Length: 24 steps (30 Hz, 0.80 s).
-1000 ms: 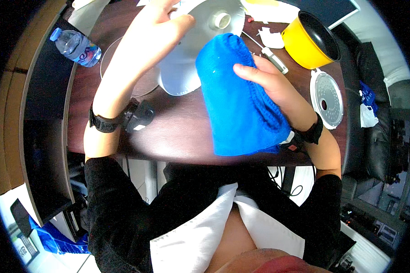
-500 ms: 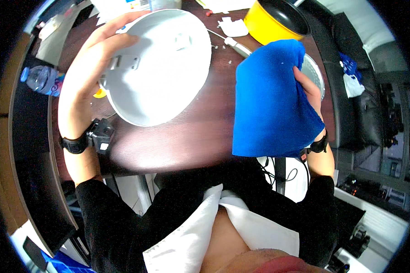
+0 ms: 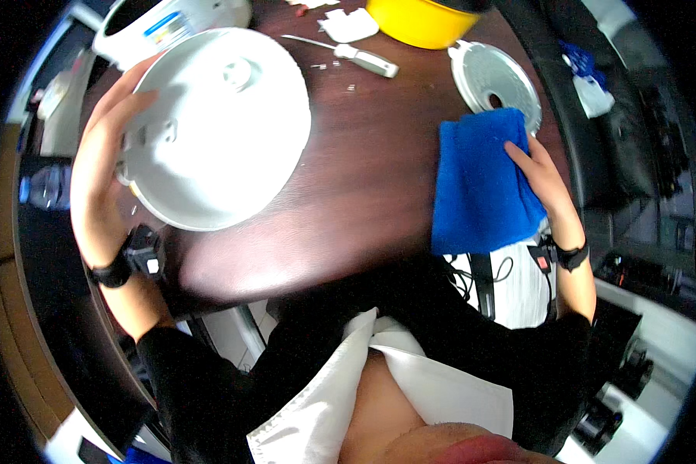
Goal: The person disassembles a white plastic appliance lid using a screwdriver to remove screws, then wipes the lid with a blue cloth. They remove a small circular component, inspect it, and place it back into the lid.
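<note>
My left hand grips the left rim of a white round plastic lid. The thumb lies over its edge and the other fingers are partly hidden behind it. The lid's inner side faces up, with a small round fitting and small metal parts near the left rim. On the right, my right hand holds a folded blue cloth, thumb on top and the other fingers hidden. The cloth hangs over the table's near right edge. Just beyond it lies a pale round plastic part with a dark hole, partly covered by the cloth.
A screwdriver lies on the dark brown table beside a white plastic piece and small bits. A yellow pot stands at the far side. A white appliance housing is behind the lid. A bottle stands at far left.
The blue cloth has moved right and toward me, uncovering the pale round part and the screwdriver handle. The white lid is slightly nearer me. The whole view has shifted.
</note>
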Tool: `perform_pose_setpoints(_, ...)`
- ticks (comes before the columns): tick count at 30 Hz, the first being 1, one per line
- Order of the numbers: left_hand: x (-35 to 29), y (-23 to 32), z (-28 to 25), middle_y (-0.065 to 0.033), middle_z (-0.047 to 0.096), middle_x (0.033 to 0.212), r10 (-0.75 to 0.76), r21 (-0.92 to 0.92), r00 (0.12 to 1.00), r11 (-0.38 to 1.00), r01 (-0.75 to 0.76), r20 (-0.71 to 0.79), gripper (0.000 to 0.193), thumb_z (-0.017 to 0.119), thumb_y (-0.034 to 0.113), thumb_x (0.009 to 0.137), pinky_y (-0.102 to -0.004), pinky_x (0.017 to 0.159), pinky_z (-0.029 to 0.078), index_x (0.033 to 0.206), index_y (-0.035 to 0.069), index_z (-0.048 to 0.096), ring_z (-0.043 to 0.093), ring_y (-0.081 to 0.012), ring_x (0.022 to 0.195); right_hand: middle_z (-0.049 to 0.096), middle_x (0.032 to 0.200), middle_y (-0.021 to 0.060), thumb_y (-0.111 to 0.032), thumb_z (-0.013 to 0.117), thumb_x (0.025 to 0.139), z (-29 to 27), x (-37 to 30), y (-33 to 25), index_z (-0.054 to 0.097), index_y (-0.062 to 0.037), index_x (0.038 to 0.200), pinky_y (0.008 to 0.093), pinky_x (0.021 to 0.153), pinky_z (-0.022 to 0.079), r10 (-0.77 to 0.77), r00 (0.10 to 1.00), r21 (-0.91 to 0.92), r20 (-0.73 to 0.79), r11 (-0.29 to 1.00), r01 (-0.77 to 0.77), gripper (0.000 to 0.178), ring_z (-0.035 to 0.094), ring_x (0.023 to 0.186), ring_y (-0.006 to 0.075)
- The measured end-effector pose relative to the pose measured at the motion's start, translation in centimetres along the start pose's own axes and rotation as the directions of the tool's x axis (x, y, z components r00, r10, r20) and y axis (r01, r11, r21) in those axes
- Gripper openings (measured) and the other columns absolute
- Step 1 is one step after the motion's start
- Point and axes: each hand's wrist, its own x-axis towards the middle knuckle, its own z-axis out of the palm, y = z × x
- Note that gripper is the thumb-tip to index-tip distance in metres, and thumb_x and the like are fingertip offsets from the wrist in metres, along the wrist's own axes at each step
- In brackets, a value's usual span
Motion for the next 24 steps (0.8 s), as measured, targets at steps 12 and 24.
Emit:
perform_pose_setpoints(12, 0.3, 0.6, 0.7, -0.015, 0.054, 0.12, -0.015, 0.075, 0.999, 0.997, 0.017, -0.033, 0.051, 0.05, 0.02, 0.081, -0.0282, 0.095, 0.038, 0.127, 0.0, 0.047, 0.052, -0.0205, 0.111, 0.058, 0.07, 0.0137, -0.028, 0.066, 0.081, -0.7, -0.2, -0.8, 0.05, -0.0035, 0.092, 0.0342, 0.056, 0.045, -0.219, 0.974, -0.671, -0.057, 0.731, 0.125, 0.032, 0.057, 0.06, 0.0243)
perform_pose_setpoints(24, -0.2, 0.1, -0.6, -0.0127, 0.05, 0.127, -0.02, 0.041, 1.0, 0.999, 0.02, -0.008, 0.052, 0.054, 0.022, 0.082, -0.0299, 0.1, 0.032, 0.129, 0.0, 0.046, 0.045, -0.0196, 0.119, 0.04, 0.051, 0.006, -0.03, 0.058, 0.088, -1.5, 1.9, -1.3, 0.051, 0.0008, 0.064, 0.0304, 0.044, 0.034, -0.342, 0.94, -0.528, 0.012, 0.796, 0.297, 0.039, 0.038, 0.047, 0.01)
